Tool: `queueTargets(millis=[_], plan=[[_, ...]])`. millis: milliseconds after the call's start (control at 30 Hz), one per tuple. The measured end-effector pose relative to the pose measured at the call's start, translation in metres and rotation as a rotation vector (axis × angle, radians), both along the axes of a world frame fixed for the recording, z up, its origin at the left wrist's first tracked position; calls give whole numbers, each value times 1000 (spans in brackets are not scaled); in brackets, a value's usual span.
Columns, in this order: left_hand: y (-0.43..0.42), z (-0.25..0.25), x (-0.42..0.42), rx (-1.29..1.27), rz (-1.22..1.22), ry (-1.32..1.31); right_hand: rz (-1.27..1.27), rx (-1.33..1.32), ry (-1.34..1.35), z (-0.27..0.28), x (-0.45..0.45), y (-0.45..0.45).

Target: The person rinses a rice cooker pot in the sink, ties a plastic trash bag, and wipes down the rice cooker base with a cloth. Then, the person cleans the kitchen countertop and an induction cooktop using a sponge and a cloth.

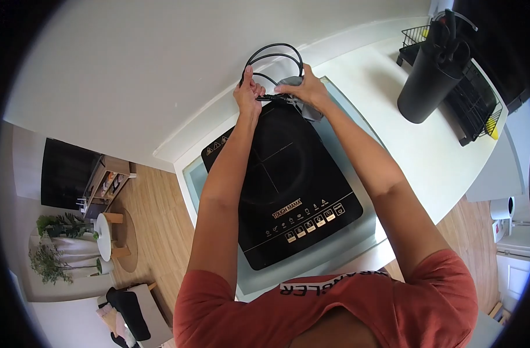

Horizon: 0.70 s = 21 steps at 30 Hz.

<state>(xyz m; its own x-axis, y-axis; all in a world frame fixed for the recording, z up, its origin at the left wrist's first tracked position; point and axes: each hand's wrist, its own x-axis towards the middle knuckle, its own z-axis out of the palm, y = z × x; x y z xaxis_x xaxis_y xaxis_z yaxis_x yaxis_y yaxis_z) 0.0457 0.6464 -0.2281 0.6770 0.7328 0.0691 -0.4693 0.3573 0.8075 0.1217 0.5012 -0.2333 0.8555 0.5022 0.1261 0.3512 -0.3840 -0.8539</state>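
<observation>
A black induction cooker lies flat on a glass-topped surface, its marked control panel toward me. At its far edge, a black power cord is gathered in loops that stand up against the wall. My left hand is closed around the left side of the loops, thumb upward. My right hand curls around a grey cloth bunched beside the cord, with its fingertips close to the right side of the loops. Part of the cloth and the cord's lower end are hidden behind the hands.
On the white counter to the right stands a black knife holder with black-handled tools. Behind it is a black wire dish rack. A pale wall rises just beyond the cooker. Wooden floor shows at left.
</observation>
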Motion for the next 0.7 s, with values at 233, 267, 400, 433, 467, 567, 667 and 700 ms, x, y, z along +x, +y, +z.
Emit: queueTargets(millis=[233,267,400,433,467,567,667,700], plan=[[24,-20,-9,79,71,114,174,-296,-178,13,4,23],[28,-21,-12,88,24,149,237,-284,-167,15,7,22],[42,-17,-32,142,-148,326,449,-278,-214,24,15,28],[48,-19,-39,117,-209,335,454,-278,-213,16,21,35],[55,-19,-46,114,-204,338,491,-249,-323,7,27,43],[76,-17,-74,22,-397,534,628,-179,-381,3,30,60],[80,-9,-101,-6,-442,585,730,-118,-358,4,24,80],[85,-5,-107,41,-537,623,838,-146,-312,4,23,87]])
